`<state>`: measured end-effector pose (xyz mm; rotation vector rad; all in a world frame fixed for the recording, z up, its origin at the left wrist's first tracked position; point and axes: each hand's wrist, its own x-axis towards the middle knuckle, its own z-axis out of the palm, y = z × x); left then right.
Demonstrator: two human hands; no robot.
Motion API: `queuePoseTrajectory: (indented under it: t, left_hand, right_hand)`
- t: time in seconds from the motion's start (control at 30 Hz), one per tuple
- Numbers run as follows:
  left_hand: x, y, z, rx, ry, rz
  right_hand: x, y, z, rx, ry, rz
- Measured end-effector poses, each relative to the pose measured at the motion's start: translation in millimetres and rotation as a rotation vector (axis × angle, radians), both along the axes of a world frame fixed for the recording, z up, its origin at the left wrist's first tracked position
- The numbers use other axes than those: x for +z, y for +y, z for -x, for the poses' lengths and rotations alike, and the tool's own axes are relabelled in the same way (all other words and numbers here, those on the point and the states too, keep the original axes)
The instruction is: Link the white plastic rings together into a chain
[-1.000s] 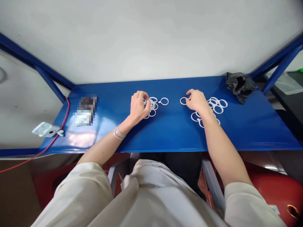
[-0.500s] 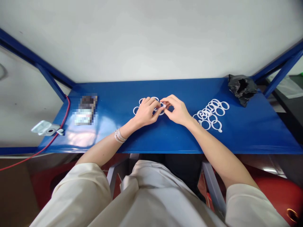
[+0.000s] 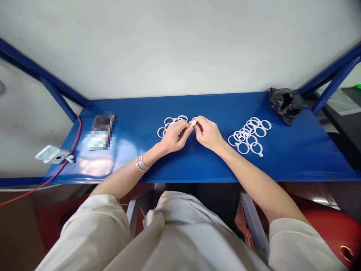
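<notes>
My left hand (image 3: 175, 137) and my right hand (image 3: 207, 133) meet at the middle of the blue table, their fingertips pinching a small white plastic ring (image 3: 193, 122). Most of that ring is hidden by my fingers. Just behind and left of my left hand lies a loose group of white curtain rings (image 3: 169, 121), partly covered by my fingers. A larger, overlapping group of the same rings (image 3: 249, 136) lies to the right of my right hand, apart from it.
The blue metal table (image 3: 282, 162) runs across the view below a white wall. A crumpled black plastic bag (image 3: 286, 105) sits at its back right. At the left are a pixelated flat object (image 3: 100, 131), a white device (image 3: 52, 154) and a red cable (image 3: 67, 169).
My hands have moved from separate groups of rings to meet at the centre, with a ring now pinched between them. The right group of rings has become larger and more tightly gathered.
</notes>
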<state>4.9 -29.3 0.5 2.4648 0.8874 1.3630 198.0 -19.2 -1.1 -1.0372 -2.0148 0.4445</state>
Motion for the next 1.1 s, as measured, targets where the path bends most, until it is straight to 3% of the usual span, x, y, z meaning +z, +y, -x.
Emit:
queuePoseTrajectory:
  t: [0.17, 0.47, 0.63, 0.77, 0.9, 1.1]
  left_hand:
    - [-2.4, 4, 0, -0.016, -0.043, -0.018]
    - [-4.6, -2, -1, -0.024, 0.019, -0.022]
    - [-3.2, -6, -3, 0.029, 0.059, 0.026]
    - [-3.2, -5, -3, 0.129, 0.071, -0.023]
    - [-3.3, -2, -1, 0.231, 0.002, -0.112]
    - [0.0, 0, 1, 0.279, -0.111, -0.082]
  right_hand:
    - [-2.4, -4, 12, -0.080, -0.113, 0.156]
    - [-10.0, 4, 18, -0.147, 0.132, 0.303]
    - [-10.0, 10, 9, -0.054, 0.164, 0.252]
    - [-10.3, 11, 3, -0.028, 0.118, 0.175]
    - [-3.8, 9, 0, -0.011, 0.133, 0.092]
    - [8.7, 2, -1, 0.030, 0.200, 0.062]
